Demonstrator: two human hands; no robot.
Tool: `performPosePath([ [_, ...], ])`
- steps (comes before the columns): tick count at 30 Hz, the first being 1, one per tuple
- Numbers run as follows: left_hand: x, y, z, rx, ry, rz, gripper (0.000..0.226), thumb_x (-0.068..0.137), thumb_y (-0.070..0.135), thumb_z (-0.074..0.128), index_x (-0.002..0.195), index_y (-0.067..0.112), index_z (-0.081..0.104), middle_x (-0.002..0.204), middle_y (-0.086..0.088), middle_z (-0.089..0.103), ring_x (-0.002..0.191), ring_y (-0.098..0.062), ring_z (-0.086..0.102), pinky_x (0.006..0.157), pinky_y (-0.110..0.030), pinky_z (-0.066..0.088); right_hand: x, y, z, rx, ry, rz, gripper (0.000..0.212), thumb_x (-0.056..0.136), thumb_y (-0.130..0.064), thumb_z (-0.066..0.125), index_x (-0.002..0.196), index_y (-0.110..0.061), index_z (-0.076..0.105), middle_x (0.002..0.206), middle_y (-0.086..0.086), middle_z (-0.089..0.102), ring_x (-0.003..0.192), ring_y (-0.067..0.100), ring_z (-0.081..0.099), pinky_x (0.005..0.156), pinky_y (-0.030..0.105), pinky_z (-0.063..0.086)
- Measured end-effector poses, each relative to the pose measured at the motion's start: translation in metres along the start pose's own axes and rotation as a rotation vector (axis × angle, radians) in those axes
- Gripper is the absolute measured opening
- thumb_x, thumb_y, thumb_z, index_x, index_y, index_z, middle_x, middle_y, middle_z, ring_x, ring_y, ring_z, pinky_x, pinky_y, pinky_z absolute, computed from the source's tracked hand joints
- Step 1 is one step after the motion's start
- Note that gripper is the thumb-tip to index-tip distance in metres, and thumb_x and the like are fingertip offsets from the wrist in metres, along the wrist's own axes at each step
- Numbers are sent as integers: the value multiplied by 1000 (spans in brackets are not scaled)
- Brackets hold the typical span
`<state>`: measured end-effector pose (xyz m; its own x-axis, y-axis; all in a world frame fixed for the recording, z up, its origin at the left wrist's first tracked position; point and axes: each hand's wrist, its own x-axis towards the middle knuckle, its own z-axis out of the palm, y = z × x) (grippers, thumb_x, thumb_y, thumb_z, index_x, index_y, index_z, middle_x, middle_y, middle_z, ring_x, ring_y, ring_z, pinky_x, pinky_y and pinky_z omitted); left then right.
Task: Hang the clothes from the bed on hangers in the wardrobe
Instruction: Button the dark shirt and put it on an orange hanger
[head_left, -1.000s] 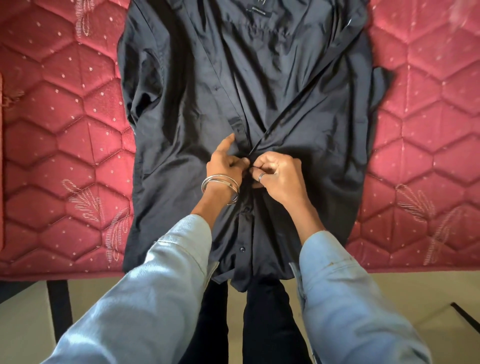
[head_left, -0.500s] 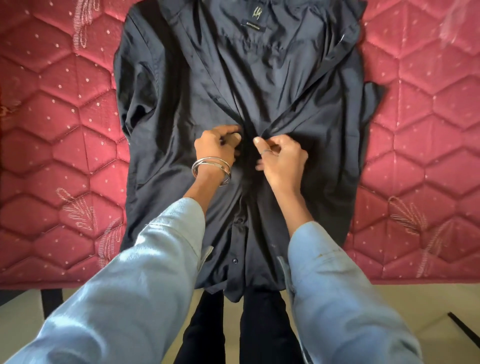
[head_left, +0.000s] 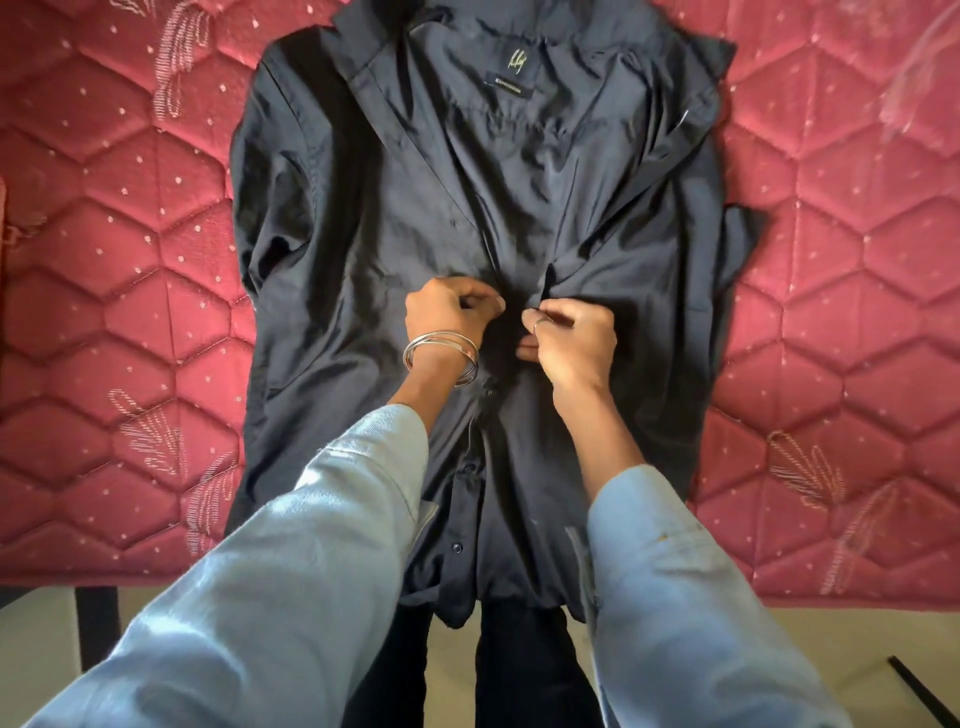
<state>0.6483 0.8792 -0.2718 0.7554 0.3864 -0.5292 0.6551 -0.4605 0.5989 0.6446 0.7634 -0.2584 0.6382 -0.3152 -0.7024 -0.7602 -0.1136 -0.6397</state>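
A dark navy button-up shirt (head_left: 395, 218) lies spread face up on the red quilted bed (head_left: 119, 270), collar at the far end and hem hanging over the near edge. Its lower buttons are fastened; the chest is still open, showing the inner label. My left hand (head_left: 449, 312), with silver bangles on the wrist, pinches the left front edge at mid-chest. Just to its right, my right hand (head_left: 569, 338), wearing a ring, grips the right front edge. The two hands are a few centimetres apart over the placket. No hanger or wardrobe is in view.
The bed's near edge (head_left: 156, 579) runs across the lower frame, with pale floor (head_left: 831, 654) below it. A dark bed leg (head_left: 96, 629) stands at lower left. My dark trousers show beneath the shirt hem.
Both hands have moved up the shirt front from the lower buttons to mid-chest, and they now hold the two front edges slightly apart. More of the collar and label shows.
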Motion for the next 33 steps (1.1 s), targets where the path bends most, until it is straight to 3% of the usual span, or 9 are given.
performPosePath([
  [3, -2, 4, 1, 111, 1, 34, 11, 76, 29, 76, 85, 24, 75, 84, 2, 70, 81, -17, 64, 80, -30, 52, -5, 2, -6, 130, -60, 77, 20, 84, 1, 68, 104, 1, 66, 68, 1, 61, 46, 7, 54, 51, 23, 53],
  [9, -1, 12, 3, 301, -77, 59, 14, 82, 28, 65, 91, 20, 71, 103, -8, 66, 94, -33, 63, 83, -36, 51, -5, 2, -5, 115, -104, 49, 20, 86, -1, 67, 106, -1, 67, 73, 1, 64, 54, 10, 57, 54, 23, 53],
  [13, 7, 17, -8, 69, -194, -75, 10, 83, 26, 69, 77, 18, 70, 77, -9, 68, 76, -28, 65, 80, -37, 56, -6, 3, 3, 16, -55, -55, 21, 84, -3, 68, 105, -5, 71, 75, -3, 66, 65, 13, 63, 60, 25, 55],
  [16, 7, 16, -17, -12, -243, -125, 20, 84, 22, 69, 65, 24, 65, 65, -8, 67, 69, -26, 69, 73, -38, 59, -9, 2, 11, -94, -8, -163, 21, 82, -7, 71, 103, -7, 74, 81, -1, 71, 76, 17, 69, 76, 36, 59],
  [18, 8, 17, -20, -22, -273, -129, 21, 85, 20, 68, 65, 24, 64, 66, -8, 69, 70, -24, 71, 70, -34, 60, -13, -1, 13, -196, 11, -257, 22, 84, -8, 69, 105, -5, 73, 92, 8, 74, 86, 19, 70, 86, 26, 54],
  [21, 10, 22, -22, -40, -312, -133, 20, 87, 13, 66, 67, 18, 65, 64, -8, 67, 60, -19, 67, 64, -29, 60, -16, -4, 12, -350, 37, -391, 22, 87, -6, 65, 108, -2, 71, 103, 14, 72, 99, 21, 67, 84, 6, 39],
  [27, 15, 25, -20, -44, -367, -136, 22, 88, 8, 63, 67, 12, 63, 65, -11, 67, 64, -27, 70, 68, -34, 60, -13, -3, 12, -370, 66, -388, 24, 87, -5, 63, 110, -2, 70, 105, 15, 72, 101, 24, 67, 89, 15, 45],
  [31, 16, 23, -22, -70, -418, -115, 21, 89, 7, 62, 69, 10, 62, 64, -10, 65, 54, -18, 65, 66, -31, 60, -14, -3, 13, -332, 78, -382, 24, 86, -4, 64, 108, -1, 71, 103, 15, 72, 98, 23, 67, 79, 1, 38],
  [33, 19, 21, -21, -92, -442, -109, 22, 90, 5, 61, 68, 9, 61, 62, -11, 63, 49, -15, 63, 61, -29, 60, -12, -1, 13, -293, 53, -329, 22, 86, -6, 65, 107, -3, 72, 100, 12, 73, 93, 20, 68, 80, 3, 43],
])
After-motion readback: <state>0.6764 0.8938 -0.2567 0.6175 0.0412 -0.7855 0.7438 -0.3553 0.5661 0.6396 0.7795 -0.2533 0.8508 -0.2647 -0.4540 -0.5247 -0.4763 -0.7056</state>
